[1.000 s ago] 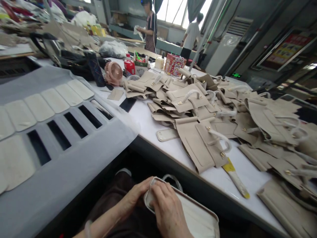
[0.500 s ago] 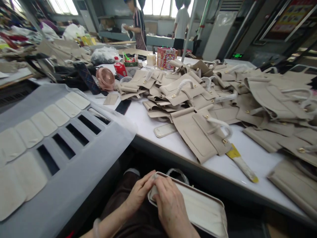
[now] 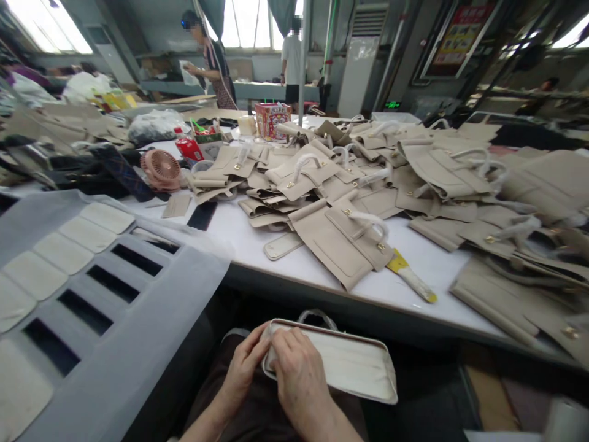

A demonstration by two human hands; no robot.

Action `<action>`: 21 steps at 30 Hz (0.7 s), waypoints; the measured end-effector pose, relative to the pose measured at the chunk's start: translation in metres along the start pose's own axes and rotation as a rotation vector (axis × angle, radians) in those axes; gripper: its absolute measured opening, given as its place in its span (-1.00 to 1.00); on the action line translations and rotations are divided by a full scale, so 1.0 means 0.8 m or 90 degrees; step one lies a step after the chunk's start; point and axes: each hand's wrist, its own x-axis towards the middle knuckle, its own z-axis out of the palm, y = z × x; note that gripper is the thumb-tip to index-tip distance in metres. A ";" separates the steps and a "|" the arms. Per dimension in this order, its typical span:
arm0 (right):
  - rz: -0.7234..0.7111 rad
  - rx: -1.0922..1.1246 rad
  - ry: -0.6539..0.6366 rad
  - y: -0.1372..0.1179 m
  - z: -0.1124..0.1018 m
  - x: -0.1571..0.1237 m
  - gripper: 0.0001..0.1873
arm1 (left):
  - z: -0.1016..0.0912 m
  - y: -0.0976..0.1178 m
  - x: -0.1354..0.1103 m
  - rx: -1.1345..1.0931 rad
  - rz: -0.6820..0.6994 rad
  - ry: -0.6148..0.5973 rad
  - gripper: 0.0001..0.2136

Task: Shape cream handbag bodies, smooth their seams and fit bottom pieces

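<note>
- I now see the right end of the handbag [image 3: 354,368] fully.
- Left hand [image 3: 246,362] and right hand [image 3: 298,368] stay clamped on its left end; work there seems ongoing.

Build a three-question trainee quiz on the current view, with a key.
1. True or false: the bare left hand and bare right hand both touch the off-white, rectangular, rimmed piece.
2. Which is nearest the yellow-and-white flat tool? A: red patterned box; B: beige, leather-like panel; C: vertical grey pole.
3. Fill in: as pictured, the round pink fan is to the ___ of the red-labelled bottle.
Key: 1, true; 2, B; 3, left.
</note>
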 end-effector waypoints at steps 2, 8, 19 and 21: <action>0.008 0.022 0.025 -0.003 0.002 -0.005 -0.79 | 0.000 -0.004 0.001 0.051 0.030 0.011 -0.52; 0.079 0.350 0.193 -0.007 -0.024 -0.037 -0.59 | -0.005 -0.014 0.006 0.106 0.000 -0.020 -0.46; 0.435 0.324 0.187 0.241 -0.091 -0.066 -0.60 | 0.023 0.056 0.040 0.430 0.267 -0.187 -0.58; 0.456 0.352 0.066 0.258 -0.069 -0.041 -0.64 | 0.063 0.070 0.047 0.535 0.346 -0.272 -0.63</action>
